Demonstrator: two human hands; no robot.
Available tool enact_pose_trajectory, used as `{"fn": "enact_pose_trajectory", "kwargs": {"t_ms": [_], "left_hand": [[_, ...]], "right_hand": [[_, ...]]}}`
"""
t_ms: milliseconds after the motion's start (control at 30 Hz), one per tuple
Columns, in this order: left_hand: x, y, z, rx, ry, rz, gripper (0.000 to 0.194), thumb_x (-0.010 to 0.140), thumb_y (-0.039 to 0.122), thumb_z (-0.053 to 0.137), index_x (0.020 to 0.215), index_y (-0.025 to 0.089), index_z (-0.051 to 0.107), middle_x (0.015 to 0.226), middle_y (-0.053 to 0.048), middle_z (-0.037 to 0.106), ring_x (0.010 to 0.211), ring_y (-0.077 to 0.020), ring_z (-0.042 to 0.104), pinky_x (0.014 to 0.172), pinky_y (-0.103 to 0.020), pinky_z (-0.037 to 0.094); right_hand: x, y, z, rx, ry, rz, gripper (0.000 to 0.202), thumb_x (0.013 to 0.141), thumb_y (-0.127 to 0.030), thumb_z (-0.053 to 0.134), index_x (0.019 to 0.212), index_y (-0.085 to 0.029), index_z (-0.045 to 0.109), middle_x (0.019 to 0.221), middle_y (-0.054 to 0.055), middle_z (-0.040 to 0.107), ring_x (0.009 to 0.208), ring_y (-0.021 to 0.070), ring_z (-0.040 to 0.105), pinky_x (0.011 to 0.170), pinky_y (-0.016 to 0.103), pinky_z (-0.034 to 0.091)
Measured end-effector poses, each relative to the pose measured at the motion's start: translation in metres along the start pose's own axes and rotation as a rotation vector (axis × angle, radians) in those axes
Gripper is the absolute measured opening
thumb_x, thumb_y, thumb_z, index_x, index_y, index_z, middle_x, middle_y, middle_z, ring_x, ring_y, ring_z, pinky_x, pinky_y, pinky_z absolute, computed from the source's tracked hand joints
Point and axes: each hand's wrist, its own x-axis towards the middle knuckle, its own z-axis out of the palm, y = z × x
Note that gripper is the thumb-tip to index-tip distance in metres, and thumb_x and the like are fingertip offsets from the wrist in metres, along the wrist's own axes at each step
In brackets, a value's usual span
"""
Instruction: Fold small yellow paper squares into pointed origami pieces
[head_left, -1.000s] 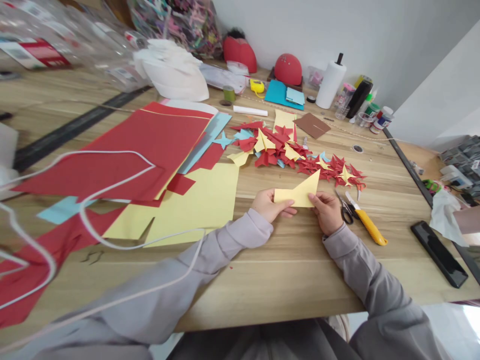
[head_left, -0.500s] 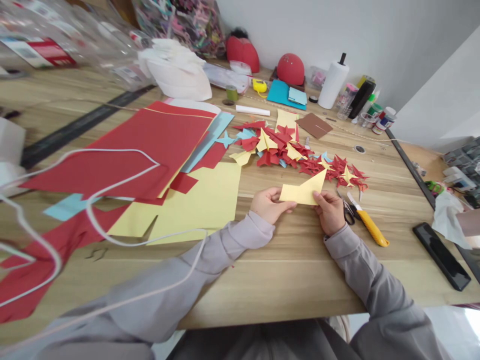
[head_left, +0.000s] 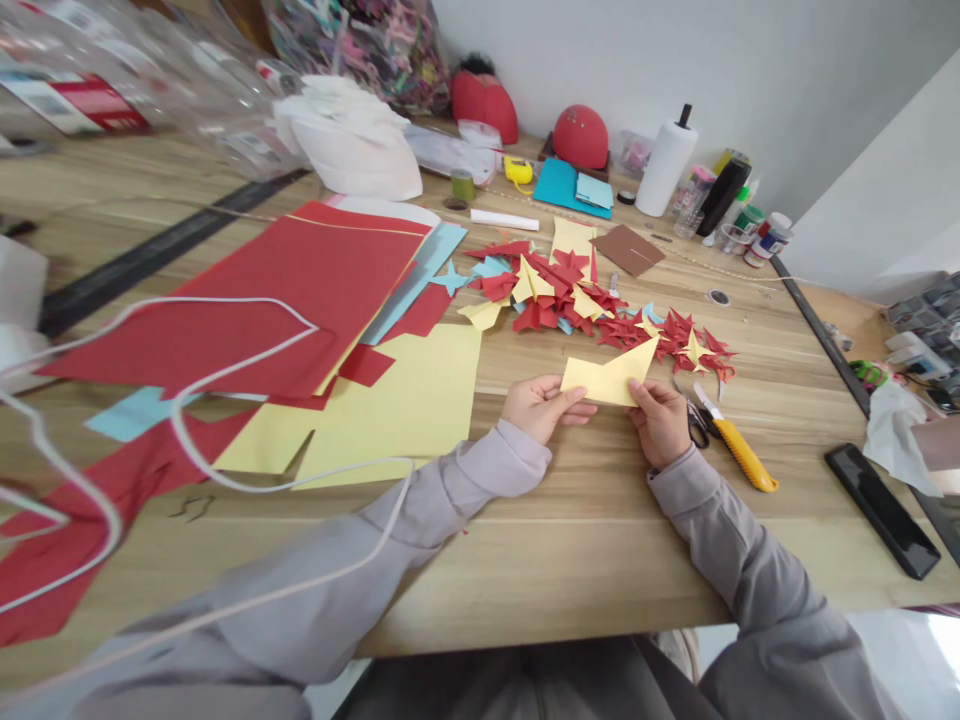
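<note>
A folded piece of yellow paper (head_left: 609, 380) is held between both hands above the table, one corner pointing up and right. My left hand (head_left: 541, 408) pinches its left end, thumb in front. At the lower right edge, my right hand (head_left: 660, 422) grips it between thumb and fingers. Just beyond lies a pile of folded red paper shapes (head_left: 555, 290) with some yellow and blue ones mixed in. A folded yellow paper star (head_left: 696, 350) rests on the pile's right end. Beside my right hand are black-handled scissors (head_left: 697, 425) and a yellow utility knife (head_left: 742, 452).
Large red sheets (head_left: 300, 300) and yellow sheets (head_left: 405, 410) cover the left side, crossed by a white cable (head_left: 281, 487). A black phone (head_left: 881, 510) lies at the right, near another person's hand (head_left: 934, 445) by a white tissue. Bottles (head_left: 769, 240) stand at the back.
The yellow paper has tilted slightly and shifted a little to the right. My left fingers have moved slightly along its edge; both hands still hold it.
</note>
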Motion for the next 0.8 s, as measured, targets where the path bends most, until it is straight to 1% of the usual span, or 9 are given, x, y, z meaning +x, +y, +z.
{"fn": "enact_pose_trajectory", "kwargs": {"t_ms": [100,200,333,400,467,567,633,700,800], "left_hand": [[-0.0005,0.0005,0.0002,-0.004,-0.004,-0.004,0.027,0.064,0.024,0.070,0.084,0.009,0.061,0.076,-0.009,0.069,0.062,-0.0185,0.067,0.055,-0.026,0.056],[-0.0015,0.0006,0.0011,-0.006,-0.013,0.005,0.027,0.070,0.029,0.065,0.089,0.009,0.060,0.081,-0.010,0.069,0.063,-0.0191,0.067,0.055,-0.026,0.056],[-0.0037,0.0014,0.0026,-0.027,-0.009,0.043,0.038,0.075,0.036,0.059,0.102,0.010,0.055,0.080,-0.009,0.068,0.063,-0.0201,0.067,0.053,-0.027,0.056],[-0.0046,0.0020,0.0026,-0.041,0.016,0.076,0.046,0.077,0.041,0.056,0.110,0.010,0.050,0.075,-0.009,0.068,0.063,-0.0207,0.067,0.052,-0.028,0.055],[-0.0047,0.0023,0.0020,-0.064,0.040,0.115,0.051,0.077,0.045,0.054,0.114,0.010,0.047,0.072,-0.009,0.068,0.063,-0.0213,0.067,0.052,-0.029,0.055],[-0.0039,0.0013,0.0011,-0.082,0.040,0.175,0.053,0.069,0.042,0.063,0.109,0.010,0.048,0.075,-0.008,0.068,0.064,-0.0210,0.067,0.054,-0.030,0.055],[-0.0030,0.0000,0.0011,-0.058,0.032,0.219,0.057,0.058,0.034,0.073,0.105,0.011,0.050,0.074,-0.007,0.068,0.064,-0.0198,0.066,0.057,-0.031,0.055],[-0.0023,-0.0012,0.0013,-0.020,0.047,0.263,0.060,0.049,0.026,0.078,0.101,0.011,0.051,0.069,-0.004,0.067,0.063,-0.0179,0.065,0.060,-0.030,0.055],[-0.0015,-0.0013,0.0012,0.024,0.095,0.277,0.057,0.047,0.022,0.078,0.096,0.011,0.053,0.062,-0.001,0.065,0.056,-0.0145,0.063,0.058,-0.028,0.053]], "right_hand": [[-0.0002,-0.0003,0.0007,-0.001,0.004,-0.004,0.017,0.057,-0.031,0.075,0.062,-0.018,0.065,0.060,-0.002,0.063,0.053,0.0079,0.052,0.047,0.020,0.039],[-0.0005,-0.0005,0.0013,-0.007,0.001,-0.005,0.017,0.057,-0.031,0.075,0.063,-0.018,0.066,0.060,-0.003,0.063,0.053,0.0076,0.051,0.047,0.020,0.039],[0.0001,-0.0010,0.0010,-0.004,0.008,-0.006,0.017,0.057,-0.031,0.075,0.062,-0.018,0.065,0.060,-0.003,0.062,0.052,0.0070,0.050,0.046,0.019,0.038],[0.0010,-0.0014,0.0002,0.008,0.009,-0.007,0.017,0.056,-0.031,0.075,0.061,-0.018,0.065,0.060,-0.003,0.061,0.052,0.0066,0.049,0.046,0.019,0.039],[0.0018,-0.0019,-0.0007,0.026,0.011,-0.004,0.017,0.056,-0.030,0.076,0.060,-0.018,0.064,0.060,-0.003,0.060,0.052,0.0061,0.048,0.046,0.018,0.039],[0.0022,-0.0023,-0.0014,0.041,0.008,0.005,0.017,0.056,-0.030,0.076,0.061,-0.017,0.064,0.060,-0.003,0.060,0.052,0.0054,0.048,0.045,0.017,0.040],[0.0019,-0.0024,-0.0015,0.043,0.011,0.010,0.018,0.056,-0.030,0.076,0.061,-0.017,0.065,0.061,-0.003,0.060,0.052,0.0055,0.049,0.046,0.017,0.040],[0.0016,-0.0024,-0.0014,0.038,0.013,0.012,0.018,0.056,-0.030,0.076,0.062,-0.017,0.064,0.061,-0.003,0.060,0.052,0.0058,0.049,0.046,0.018,0.041],[0.0015,-0.0021,-0.0014,0.023,0.010,0.009,0.019,0.056,-0.031,0.076,0.061,-0.018,0.064,0.062,-0.003,0.061,0.053,0.0060,0.050,0.047,0.018,0.041]]}}
